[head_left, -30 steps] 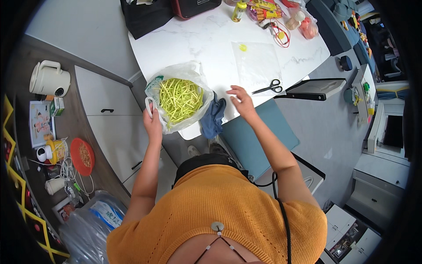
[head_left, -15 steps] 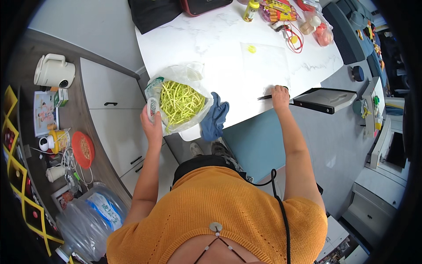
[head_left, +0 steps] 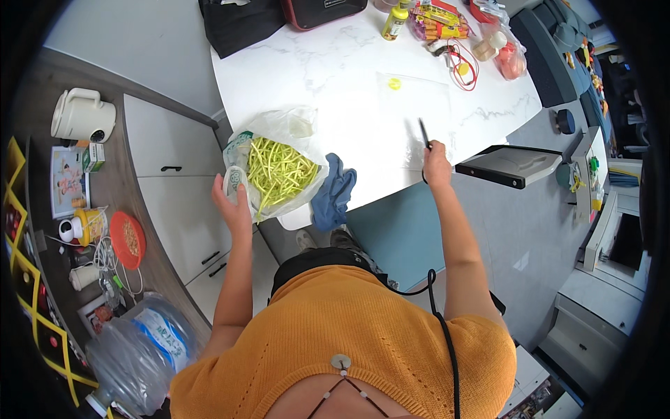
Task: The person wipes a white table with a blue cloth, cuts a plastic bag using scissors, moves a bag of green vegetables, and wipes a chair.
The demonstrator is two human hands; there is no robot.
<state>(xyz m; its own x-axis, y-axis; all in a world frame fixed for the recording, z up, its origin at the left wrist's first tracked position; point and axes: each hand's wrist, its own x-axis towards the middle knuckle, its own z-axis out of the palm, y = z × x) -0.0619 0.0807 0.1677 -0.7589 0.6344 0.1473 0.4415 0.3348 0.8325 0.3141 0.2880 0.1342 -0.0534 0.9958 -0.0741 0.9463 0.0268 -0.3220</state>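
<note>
On the table's near left corner sits a white plastic bag (head_left: 307, 140), its mouth wide, full of thin yellow-green vegetable stems (head_left: 280, 171). My left hand (head_left: 232, 208) is at the bag's left side, thumb and fingers apart beside its rolled edge. Out to the right, my right hand (head_left: 437, 164) grips black scissors (head_left: 426, 135) over the table's front edge. Their blades point away from me, and a handle loop shows below the hand. A crumpled blue cloth (head_left: 334, 192) hangs over the front edge, right of the bag.
A clear plastic sheet or bag (head_left: 413, 105) with a yellow spot lies flat beyond the scissors. At the back are a yellow bottle (head_left: 395, 24), packaged sausages (head_left: 441, 21), a red cord (head_left: 474, 70) and a black bag (head_left: 241, 28). A dark-framed panel (head_left: 513, 166) juts out right of the table.
My right hand has lifted the scissors and swung their tips from leftward to away from me. My left hand's fingers have spread at the bag's edge.
</note>
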